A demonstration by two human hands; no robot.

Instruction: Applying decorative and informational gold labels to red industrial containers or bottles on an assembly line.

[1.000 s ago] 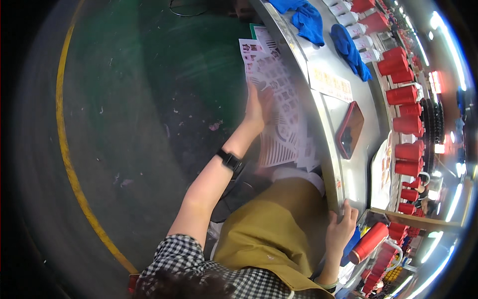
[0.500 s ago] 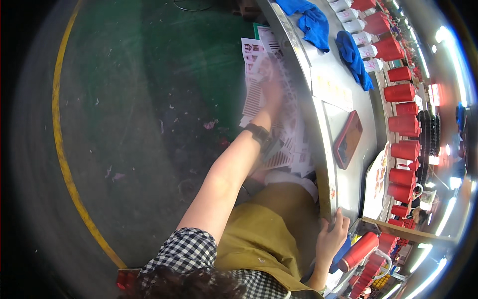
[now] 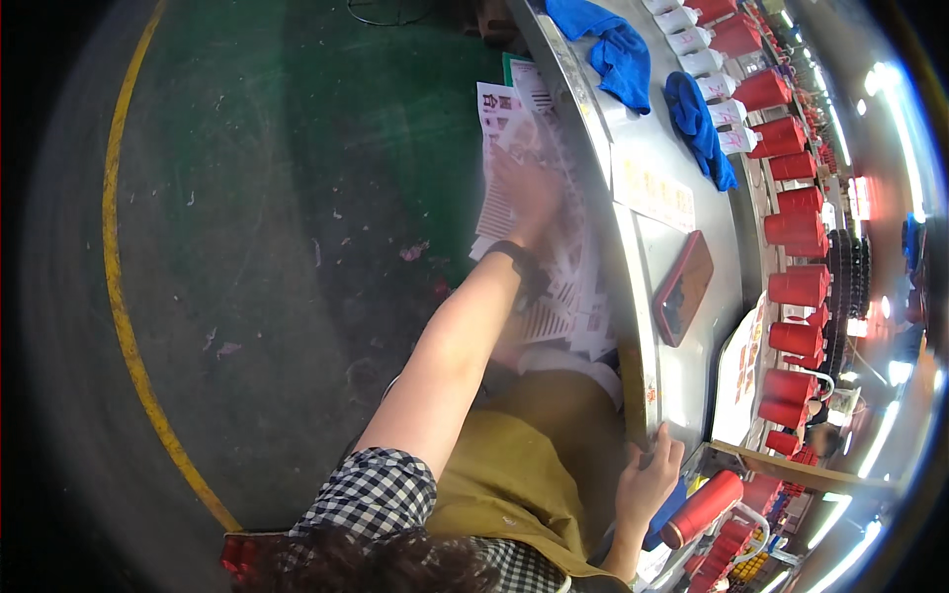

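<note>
Over the last second my left fingers (image 3: pixel 512 178) have moved inward from the near edge of the printed sheets (image 3: pixel 576 259), and a striped piece now shows beneath them. I take it the layers have shifted and lie less squarely, though blur hides how they overlap. Those fingers look partly spread over the sheets; whether they pinch one I cannot tell. My right fingers (image 3: pixel 674 460) have stayed at the rim of the tabletop (image 3: pixel 682 385), loosely curled, thumb apart, with nothing visible held.

The tabletop's edge runs just right of my left fingers, beside the sheets, and probably limits sideways reach. Beyond it lie a printed card (image 3: pixel 652 188), a red-edged phone (image 3: pixel 684 289) and, farther ahead, two blue cloths (image 3: pixel 621 59). A red cylinder (image 3: pixel 704 509) sits just beside my right fingers, toward me.
</note>
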